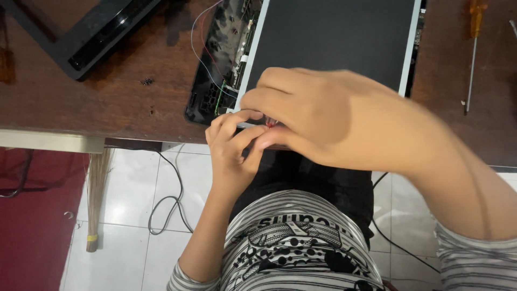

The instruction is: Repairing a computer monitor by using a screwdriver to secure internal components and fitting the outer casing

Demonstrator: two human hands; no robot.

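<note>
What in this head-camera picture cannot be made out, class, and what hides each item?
- Panel's near edge: covered by both hands.
- Small red part: mostly hidden by right hand's fingers.
- Left hand's grip: blocked by the right hand.
- Screwdriver: handle cut off by the top edge.
- Black frame: cut off at top.

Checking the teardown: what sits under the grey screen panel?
Under the screen panel lies a black case with circuit parts and thin wires along its left edge. The rest is covered by the panel and both hands.
</note>
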